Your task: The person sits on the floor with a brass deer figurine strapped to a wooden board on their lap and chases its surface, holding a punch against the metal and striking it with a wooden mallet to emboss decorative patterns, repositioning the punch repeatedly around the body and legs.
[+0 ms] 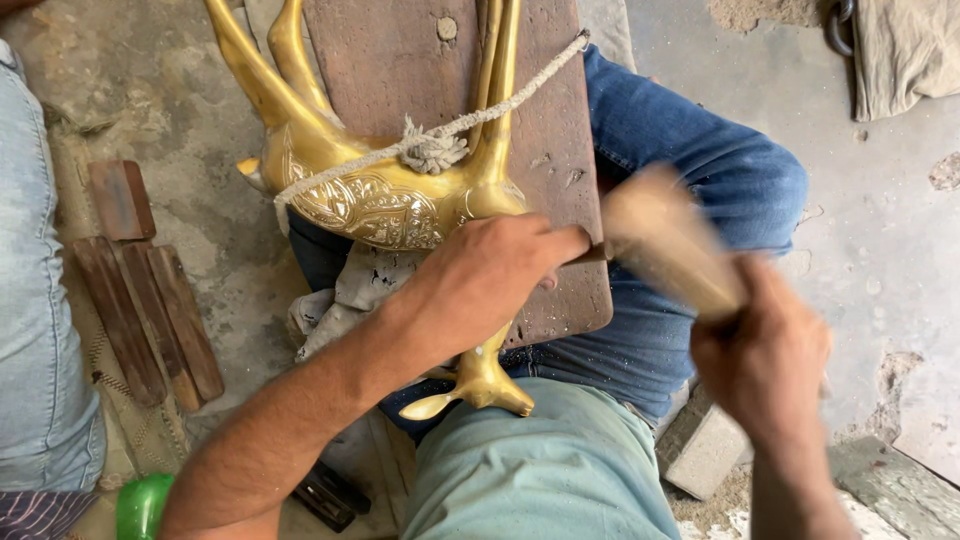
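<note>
Brass-gold, the engraved deer figure (385, 190) lies roped along the brown wooden board's (400, 60) near edge, long axis toward me, my left hand (480, 275) pinching a chisel against it, my right hand (765, 365) clenching a blurred wooden mallet (665, 245).

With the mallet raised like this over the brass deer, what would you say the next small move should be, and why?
Probably bring the wooden mallet in the right hand down onto the end of the thin tool pinched in the left hand. The tool seems set against the engraved flank of the brass deer, which is roped to the wooden board, and the mallet is blurred mid-swing.
</note>
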A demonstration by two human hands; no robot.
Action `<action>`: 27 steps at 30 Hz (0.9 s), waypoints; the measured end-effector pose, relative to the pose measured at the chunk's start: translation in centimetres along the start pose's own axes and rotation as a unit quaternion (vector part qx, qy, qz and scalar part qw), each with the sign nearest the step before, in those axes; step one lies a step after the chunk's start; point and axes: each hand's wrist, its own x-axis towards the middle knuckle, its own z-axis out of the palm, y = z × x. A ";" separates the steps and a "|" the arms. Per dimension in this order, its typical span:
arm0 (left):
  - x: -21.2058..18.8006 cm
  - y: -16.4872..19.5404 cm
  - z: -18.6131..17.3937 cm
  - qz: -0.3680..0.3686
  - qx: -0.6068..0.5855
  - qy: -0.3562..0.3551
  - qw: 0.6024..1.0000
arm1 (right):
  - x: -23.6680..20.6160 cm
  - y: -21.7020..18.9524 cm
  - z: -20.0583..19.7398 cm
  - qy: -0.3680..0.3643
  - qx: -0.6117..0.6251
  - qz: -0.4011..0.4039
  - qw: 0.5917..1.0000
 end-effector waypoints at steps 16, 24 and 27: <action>-5.1 -0.4 2.6 -0.074 -0.112 0.328 0.935 | -1.1 -1.1 2.0 0.068 0.168 0.098 0.979; -6.2 -1.1 4.7 -0.063 -0.114 0.356 0.925 | 6.9 -6.5 -6.0 0.085 0.111 -0.242 0.960; -6.0 -1.0 4.7 -0.041 -0.097 0.373 0.922 | 8.3 -9.3 -8.2 0.021 -0.230 -0.290 0.929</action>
